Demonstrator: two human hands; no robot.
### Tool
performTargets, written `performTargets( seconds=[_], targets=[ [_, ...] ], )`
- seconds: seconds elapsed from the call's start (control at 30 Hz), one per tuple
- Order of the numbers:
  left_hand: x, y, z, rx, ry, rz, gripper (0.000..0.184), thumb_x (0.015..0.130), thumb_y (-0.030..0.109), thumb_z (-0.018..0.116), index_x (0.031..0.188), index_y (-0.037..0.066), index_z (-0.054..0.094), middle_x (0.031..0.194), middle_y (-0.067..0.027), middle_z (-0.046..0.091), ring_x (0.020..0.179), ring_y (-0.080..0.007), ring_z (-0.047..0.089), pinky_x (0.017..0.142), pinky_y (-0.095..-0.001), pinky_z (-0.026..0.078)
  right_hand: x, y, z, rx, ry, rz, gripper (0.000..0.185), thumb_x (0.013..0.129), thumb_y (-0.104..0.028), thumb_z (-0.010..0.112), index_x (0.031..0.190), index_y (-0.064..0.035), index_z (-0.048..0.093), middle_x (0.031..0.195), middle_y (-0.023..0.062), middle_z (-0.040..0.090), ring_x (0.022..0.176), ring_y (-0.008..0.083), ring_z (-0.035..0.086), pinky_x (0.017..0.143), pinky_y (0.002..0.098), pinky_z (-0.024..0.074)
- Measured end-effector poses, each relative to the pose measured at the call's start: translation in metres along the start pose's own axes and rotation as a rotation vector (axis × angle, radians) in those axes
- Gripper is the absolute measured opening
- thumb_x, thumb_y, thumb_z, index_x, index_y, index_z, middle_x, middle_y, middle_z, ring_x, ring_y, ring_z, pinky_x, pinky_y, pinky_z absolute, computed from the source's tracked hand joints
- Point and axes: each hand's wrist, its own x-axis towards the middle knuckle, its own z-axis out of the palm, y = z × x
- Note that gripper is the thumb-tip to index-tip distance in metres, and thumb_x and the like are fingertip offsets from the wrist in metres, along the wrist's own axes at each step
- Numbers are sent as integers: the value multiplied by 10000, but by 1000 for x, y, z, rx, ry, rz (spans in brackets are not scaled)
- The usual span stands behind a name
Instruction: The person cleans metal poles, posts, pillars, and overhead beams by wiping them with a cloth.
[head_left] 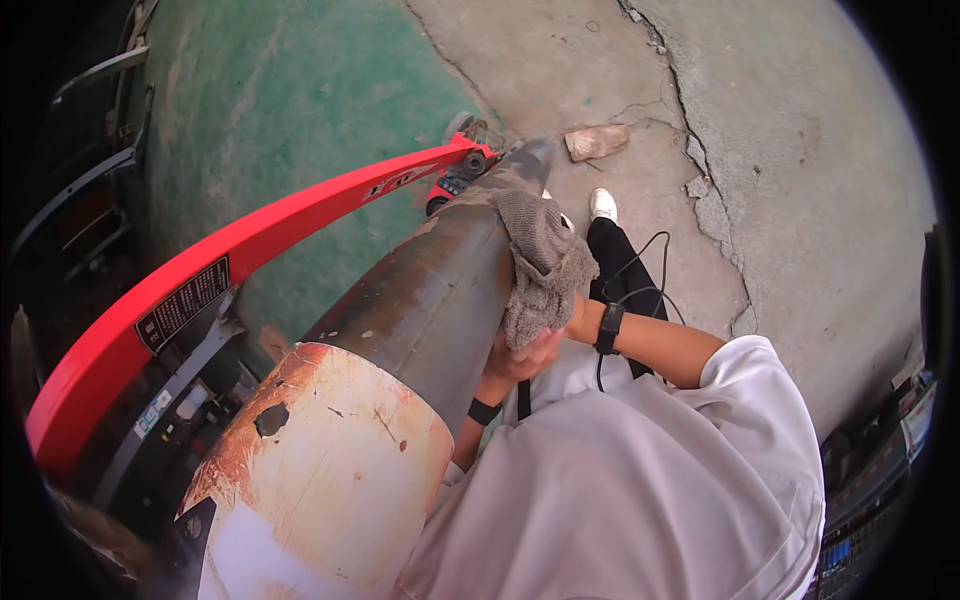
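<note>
Fingers (546, 347) of the left hand (522, 362) grip the lower edge of a grey cloth (548, 272), two o'clock from centre; those of the right hand (578, 318) are hidden behind it, grip unclear. The cloth touches a rusty, tapering cylinder (405, 325) running seven to one o'clock. Beyond: a red lever (260, 232), ten o'clock; a brick (597, 142), one o'clock.

The cloth (545, 270) lies against the cylinder (425, 285), right of the beam (275, 225).

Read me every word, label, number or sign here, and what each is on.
"F O": on the red beam; any other letters unclear.
Black plate on the same beam: lettering too small to read.
Pale sticker on the grey bar: too small to read.
</note>
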Motion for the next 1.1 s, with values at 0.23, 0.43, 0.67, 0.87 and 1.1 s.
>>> performTargets(
  seconds=[0.23,0.43,0.67,0.87,1.1],
  targets=[
    [-52,18,-18,384,145,94,409,839,283,643,1232,185,583,1297,32,430,1200,-212,474,967,-447,468,47,-87,4,-18,-252,-523,825,615,-323,766,1354,-95,477,1471,192,286,1346,449,311,1107,564,283],
    [-6,18,-39,504,237,199,425,818,220,663,1227,138,584,1331,-34,427,1223,-244,455,972,-432,457,73,-155,17,7,-311,-839,802,640,-330,753,1364,-103,490,1440,175,349,1314,394,375,1093,523,326],
    [38,3,-31,165,139,56,445,793,147,685,1222,82,586,1371,-112,424,1251,-280,433,979,-415,443,59,-70,-10,-423,-315,-471,690,685,-316,745,1302,-85,538,1386,150,457,1283,375,421,1068,446,364],
    [51,10,-32,-40,106,-63,444,780,152,711,1205,106,591,1422,-160,345,1264,-381,416,979,-451,443,65,-96,-33,-334,-426,-425,692,709,-322,714,1311,-62,493,1374,163,463,1267,377,440,1065,436,365],
    [159,23,-86,516,454,261,555,869,276,586,1353,67,412,1509,-221,206,1389,-446,229,1102,-575,283,121,-197,5,254,-563,-753,619,717,-291,688,1225,12,504,1223,188,520,1102,395,532,913,451,464]
  ],
)
